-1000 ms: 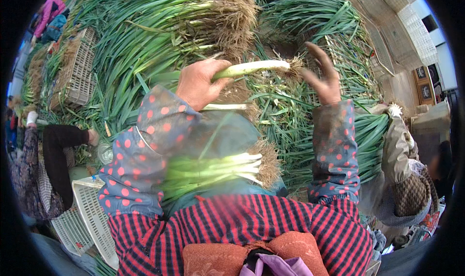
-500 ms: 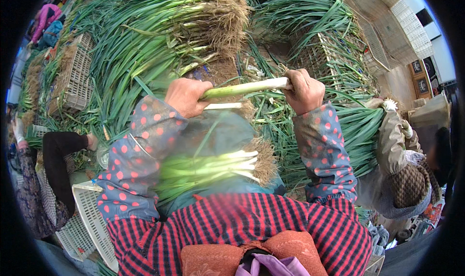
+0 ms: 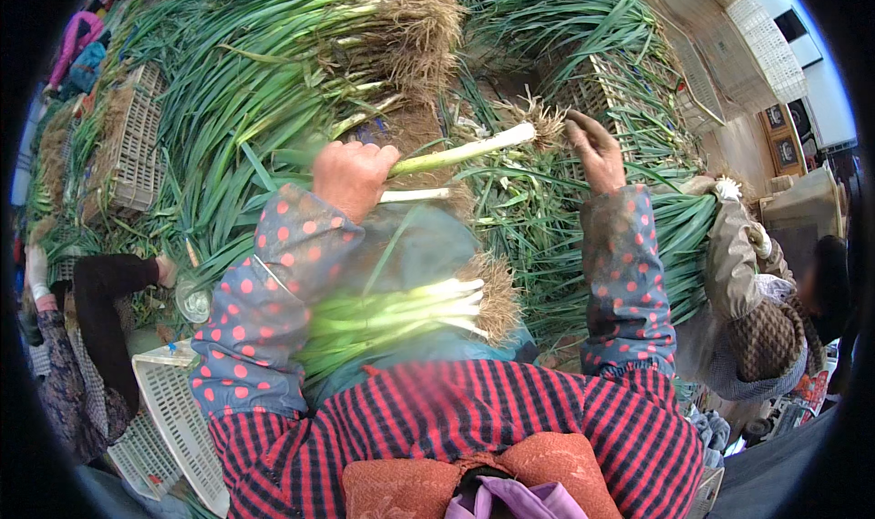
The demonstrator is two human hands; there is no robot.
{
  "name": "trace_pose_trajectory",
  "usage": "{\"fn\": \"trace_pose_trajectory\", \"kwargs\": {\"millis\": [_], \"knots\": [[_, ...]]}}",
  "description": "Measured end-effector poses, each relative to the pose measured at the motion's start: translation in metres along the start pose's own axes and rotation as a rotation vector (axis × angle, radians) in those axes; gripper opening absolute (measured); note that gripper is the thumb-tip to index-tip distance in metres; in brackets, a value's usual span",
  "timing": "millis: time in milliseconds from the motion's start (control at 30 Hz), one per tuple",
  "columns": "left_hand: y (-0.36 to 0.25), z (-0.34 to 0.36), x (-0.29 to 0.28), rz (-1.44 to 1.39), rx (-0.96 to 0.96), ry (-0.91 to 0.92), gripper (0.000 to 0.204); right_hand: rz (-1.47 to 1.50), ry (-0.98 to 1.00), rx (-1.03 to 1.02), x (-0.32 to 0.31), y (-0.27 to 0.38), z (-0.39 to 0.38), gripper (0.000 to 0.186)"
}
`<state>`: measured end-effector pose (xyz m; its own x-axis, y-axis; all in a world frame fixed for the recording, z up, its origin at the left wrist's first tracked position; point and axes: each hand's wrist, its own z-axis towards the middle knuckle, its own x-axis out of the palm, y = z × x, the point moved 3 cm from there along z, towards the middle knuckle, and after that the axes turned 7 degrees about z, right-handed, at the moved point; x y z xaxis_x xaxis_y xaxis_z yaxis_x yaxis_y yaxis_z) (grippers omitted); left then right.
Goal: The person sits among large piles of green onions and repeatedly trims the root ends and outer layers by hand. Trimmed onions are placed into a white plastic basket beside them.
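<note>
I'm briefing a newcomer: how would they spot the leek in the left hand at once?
Find the big leek pile at the top. Below its brown roots, the left hand grips one leek. Unlike the level stalk just beneath, it slants up rightward, roots near the right hand.

I watch through the left fisheye on the person's head, which faces steeply downward from just above the striped garment along the near edge. The left grip and right grip sit close, around mid-view, with heaped leeks farther off. My view spreads wide, taking in a white crate at near left and a co-worker at right, its outer edges bending toward a dark rim.
</note>
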<state>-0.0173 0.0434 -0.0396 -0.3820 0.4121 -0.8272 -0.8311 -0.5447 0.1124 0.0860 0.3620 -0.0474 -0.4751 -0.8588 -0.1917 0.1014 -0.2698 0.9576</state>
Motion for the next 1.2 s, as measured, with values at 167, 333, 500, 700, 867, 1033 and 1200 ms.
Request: {"fn": "trace_pose_trajectory", "kwargs": {"millis": [167, 333, 500, 700, 867, 1033, 1200], "knots": [[0.003, -0.003, -0.013, -0.104, 0.036, -0.017, 0.022, 0.174, 0.171, 0.254, 0.046, 0.039, -0.019, 0.021], [0.028, -0.006, -0.020, -0.223, -0.131, -0.070, 0.056, 0.340, -0.071, -0.021, 0.050, 0.123, -0.027, 0.020], [0.068, -0.016, -0.012, -0.283, -0.430, -0.180, 0.059, 0.451, -0.221, -0.328, -0.001, 0.175, -0.023, 0.020], [0.127, -0.029, -0.069, -0.207, -0.464, -0.470, 0.045, 0.454, -0.349, -0.329, -0.038, 0.173, -0.023, 0.027], [0.158, -0.019, -0.220, 0.127, -0.273, -0.680, 0.046, 0.457, -0.359, 0.033, 0.010, 0.121, -0.008, 0.026], [0.171, -0.055, -0.283, 0.567, -0.198, -0.264, 0.042, 0.541, -0.096, 0.068, 0.074, 0.029, 0.000, 0.030], [0.171, -0.135, -0.142, 0.726, -0.431, 0.439, 0.049, -0.159, 0.243, 0.498, 0.119, -0.054, -0.017, 0.032]]}}
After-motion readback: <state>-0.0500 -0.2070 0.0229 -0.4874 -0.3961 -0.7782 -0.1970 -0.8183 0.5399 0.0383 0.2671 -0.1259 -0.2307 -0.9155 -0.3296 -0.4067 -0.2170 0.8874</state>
